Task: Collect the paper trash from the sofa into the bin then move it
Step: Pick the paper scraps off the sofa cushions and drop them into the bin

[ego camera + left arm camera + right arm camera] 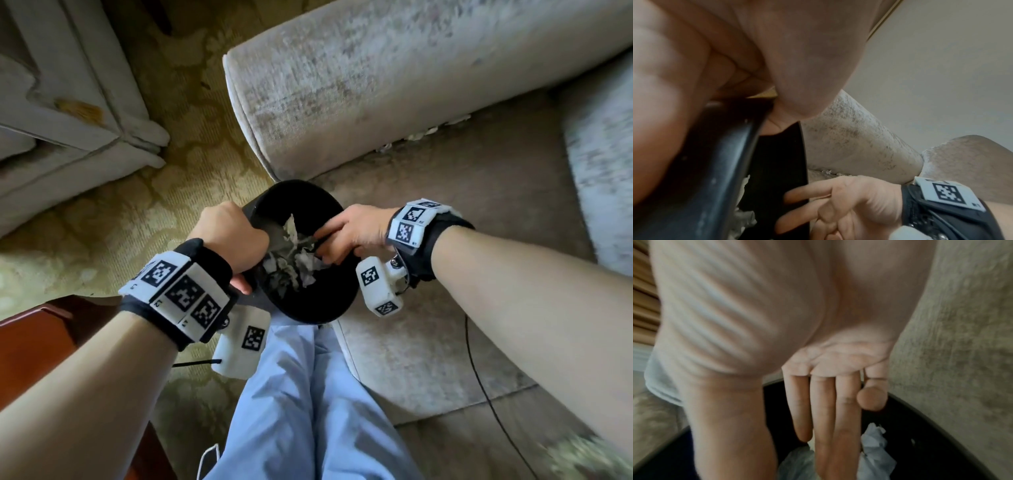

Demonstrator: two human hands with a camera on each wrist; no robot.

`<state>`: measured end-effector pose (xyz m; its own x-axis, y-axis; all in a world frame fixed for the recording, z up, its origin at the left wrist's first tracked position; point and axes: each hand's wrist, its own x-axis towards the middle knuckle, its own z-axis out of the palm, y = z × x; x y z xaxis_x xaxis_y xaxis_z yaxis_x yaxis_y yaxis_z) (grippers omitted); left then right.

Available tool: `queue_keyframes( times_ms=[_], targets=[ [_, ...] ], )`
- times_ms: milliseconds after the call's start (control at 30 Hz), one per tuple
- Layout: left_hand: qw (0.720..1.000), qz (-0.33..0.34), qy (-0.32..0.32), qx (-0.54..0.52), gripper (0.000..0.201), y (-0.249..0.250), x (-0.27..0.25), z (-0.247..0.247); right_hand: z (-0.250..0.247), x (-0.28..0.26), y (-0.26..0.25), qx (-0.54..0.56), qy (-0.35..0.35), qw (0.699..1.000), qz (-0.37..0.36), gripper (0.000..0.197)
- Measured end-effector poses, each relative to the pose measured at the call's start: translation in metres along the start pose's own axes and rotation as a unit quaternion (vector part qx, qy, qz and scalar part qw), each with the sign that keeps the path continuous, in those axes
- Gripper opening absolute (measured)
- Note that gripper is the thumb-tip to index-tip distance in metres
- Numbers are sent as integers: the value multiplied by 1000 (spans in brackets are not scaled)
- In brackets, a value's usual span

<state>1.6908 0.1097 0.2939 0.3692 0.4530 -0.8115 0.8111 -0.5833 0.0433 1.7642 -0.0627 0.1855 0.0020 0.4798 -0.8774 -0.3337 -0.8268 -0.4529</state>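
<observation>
A black round bin (317, 315) hangs between the sofa's armrest (376, 85) and my legs, with crumpled paper (291, 263) inside. My left hand (229, 240) grips its left rim, thumb outside and fingers curled over the edge; up close the left hand (694, 65) wraps the bin's rim (715, 170). My right hand (346, 233) reaches over the right rim. Its fingers (828, 410) point straight down into the bin (920, 434) just above the paper (875, 444), holding nothing. The left wrist view shows this right hand (838, 203) beside the bin wall.
Small pale bits (421, 133) lie along the seam between armrest and sofa seat (462, 212). A cushion (599, 164) is at the right. Another upholstered piece (68, 109) stands upper left on patterned carpet (191, 144). A wooden table corner (41, 342) is lower left. A black cable (479, 370) crosses the seat.
</observation>
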Motion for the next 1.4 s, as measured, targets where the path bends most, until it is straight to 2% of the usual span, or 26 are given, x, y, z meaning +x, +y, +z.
queue_keyframes(
  times_ms=[67, 100, 200, 300, 367, 433, 500, 567, 700, 800, 833, 867, 933, 1067, 1100, 1167, 1300, 1367, 1400],
  targets=[
    [1000, -13, -14, -12, 18, -3, -4, 3, -3, -1, 3, 66, -13, 998, 13, 37],
    [999, -18, -20, -18, 18, -3, -5, 3, -5, -2, 3, 97, 13, 995, 19, 33],
    [1000, -10, -9, -11, 17, 6, -6, -1, -21, -3, 9, 175, 180, 968, 24, 25],
    [1000, -2, -13, -20, 18, 28, -4, -10, -47, -5, 16, 246, 345, 905, 29, 15],
    [1000, 4, -13, -28, 17, 42, -3, -15, -65, -7, 21, 237, 395, 887, 42, 20],
    [999, 14, 2, -28, 14, 52, -1, -15, -82, -7, 24, 204, 420, 883, 50, 29],
    [999, 23, 13, -20, 19, 56, 2, -14, -93, -4, 26, 176, 431, 883, 58, 37],
    [999, 30, 27, -14, 22, 59, 6, -12, -104, 3, 28, 149, 428, 888, 73, 36],
    [998, 35, 45, -15, 19, 65, 12, -9, -113, 23, 30, 78, 417, 900, 99, 45],
    [998, 38, 37, -15, 24, 67, 16, -8, -121, 48, 33, -8, 374, 921, 104, 51],
    [999, 40, 33, -15, 27, 68, 18, -8, -121, 50, 29, -57, 351, 930, 91, 46],
    [999, 42, 30, -13, 28, 69, 19, -8, -116, 45, 21, -143, 313, 933, 110, 39],
    [999, 46, 26, -14, 28, 72, 20, -7, -116, 41, 15, -218, 295, 923, 119, 32],
    [998, 49, 35, 1, 25, 78, 20, -6, -134, 75, 19, -348, 237, 895, 147, 44],
    [998, 48, 37, 2, 25, 78, 20, -6, -137, 79, 17, -336, 245, 896, 158, 43],
    [998, 48, 37, 4, 25, 78, 21, -6, -118, 51, 3, -303, 271, 898, 168, 28],
    [998, 48, 45, 21, 27, 77, 24, -5, -116, 40, -6, -409, 261, 838, 249, 41],
    [997, 51, 54, 28, 26, 77, 26, -5, -116, 44, -4, -396, 280, 839, 248, 41],
    [997, 49, 55, 27, 25, 77, 26, -5, -116, 45, -1, -368, 287, 849, 247, 41]
  ],
)
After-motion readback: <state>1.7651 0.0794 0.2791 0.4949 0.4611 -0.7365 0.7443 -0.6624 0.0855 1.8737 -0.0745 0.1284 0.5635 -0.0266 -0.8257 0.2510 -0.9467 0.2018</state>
